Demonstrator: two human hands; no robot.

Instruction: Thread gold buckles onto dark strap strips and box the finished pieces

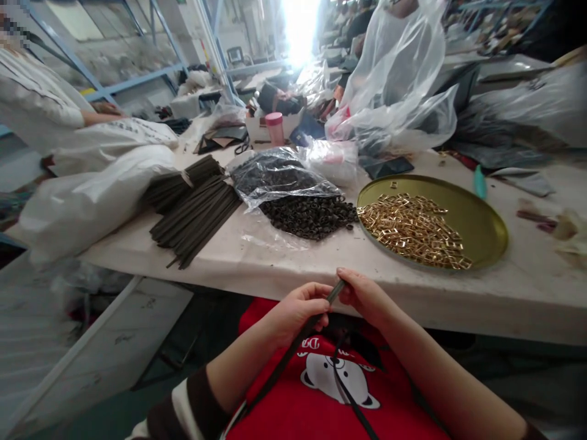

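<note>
A dark brown strap (pixel 293 348) runs up across my lap, gripped near its upper end by my left hand (pixel 300 308), thumb on top. Right at that end, the fingers of my right hand (pixel 362 293) pinch the tip. Both hands are just in front of the table's edge, over a red apron (pixel 284 391) with a white bear print. Beyond them lies a heap of small dark loops (pixel 312 217), partly under clear plastic. To its right, gold rectangular buckles (pixel 408 229) are piled in a round gold tray (pixel 486 244).
Bundles of dark straps (pixel 197 214) lie on the table (pixel 257 275) at left, beside white sacks (pixel 101 195). A pink-lidded jar (pixel 274 129) and clear plastic bags (pixel 389 79) are at the back. Another person's sleeve (pixel 59 104) shows at upper left.
</note>
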